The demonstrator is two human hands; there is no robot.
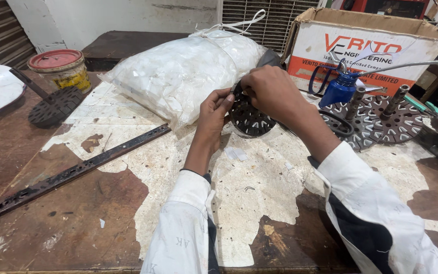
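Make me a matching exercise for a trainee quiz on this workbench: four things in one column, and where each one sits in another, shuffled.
Things:
1. slotted black disc
2. blue oil can
3. long perforated metal bar
4. red-lidded tin

Places:
A. lying diagonally across the left of the table
B. in front of the cardboard box
C. back left, by the wall
D. held between the left hand and right hand

Pairs: 1-D, 2-B, 3-A, 4-C

Black slotted disc (250, 117), blue oil can (339, 90), white bag (178, 73) (translucent, w/ scraps).
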